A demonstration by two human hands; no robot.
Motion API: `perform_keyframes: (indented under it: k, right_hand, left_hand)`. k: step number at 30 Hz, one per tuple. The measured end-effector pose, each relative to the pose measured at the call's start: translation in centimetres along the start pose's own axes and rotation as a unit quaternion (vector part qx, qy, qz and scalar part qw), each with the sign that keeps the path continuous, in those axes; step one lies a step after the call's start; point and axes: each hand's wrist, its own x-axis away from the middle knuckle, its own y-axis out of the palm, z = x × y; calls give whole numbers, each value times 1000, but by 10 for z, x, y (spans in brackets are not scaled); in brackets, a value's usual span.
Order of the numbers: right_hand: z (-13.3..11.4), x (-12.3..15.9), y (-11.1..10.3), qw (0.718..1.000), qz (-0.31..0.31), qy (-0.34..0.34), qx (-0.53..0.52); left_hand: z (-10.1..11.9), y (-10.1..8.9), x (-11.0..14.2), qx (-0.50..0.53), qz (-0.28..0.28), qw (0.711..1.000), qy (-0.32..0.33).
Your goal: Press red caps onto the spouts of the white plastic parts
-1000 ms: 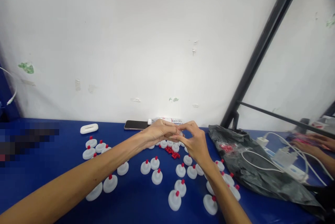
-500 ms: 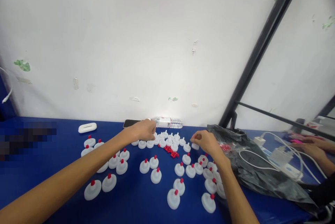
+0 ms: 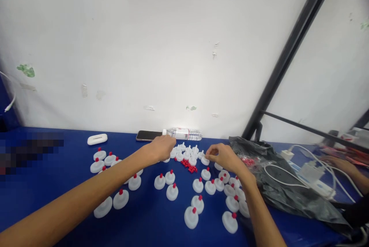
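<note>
My left hand (image 3: 163, 149) is closed with its fingers bent down at the left side of a cluster of white nozzle lids (image 3: 192, 161); whatever is in its fingers is hidden. Across the cluster, my right hand (image 3: 223, 156) pinches the white nozzle lid (image 3: 205, 160) at its right edge, thumb and forefinger at the spout. Small red caps (image 3: 189, 167) lie in a loose pile just in front of the cluster. Nearer to me, several white lids with red caps on their spouts (image 3: 191, 217) stand spread over the blue table, left, middle and right.
Along the wall lie a phone (image 3: 148, 136), a clear water bottle (image 3: 184, 134) and a white oval case (image 3: 97, 139). On the right, a dark plastic bag (image 3: 285, 197) sits beside a power strip with white cables (image 3: 313, 177). Another person's hand (image 3: 343, 166) is at far right.
My right hand has shifted left from one white lid to another at the cluster's edge. My left hand has moved slightly right and nearer to me, uncovering more of the phone and bottle.
</note>
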Motion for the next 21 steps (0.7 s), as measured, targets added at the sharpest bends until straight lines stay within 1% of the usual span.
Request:
perform_keyframes:
  k: [5, 9, 12, 17, 21]
  right_hand:
    - [-10, 1, -3, 996, 44, -27, -77]
    - [-26, 3, 1, 988, 36, -63, -138]
    - [-37, 5, 6, 983, 31, -82, -158]
    - [-41, 4, 11, 981, 34, -88, -168]
    - [-38, 2, 13, 977, 19, -84, -194]
  left_hand:
    - [0, -5, -1, -12, -18, 999, 24]
    - [2, -10, 2, -25, -8, 998, 50]
    - [9, -11, 9, -49, 7, 998, 44]
    - [16, -2, 12, -85, 19, 996, 33]
    - [17, 12, 3, -96, 51, 992, 55]
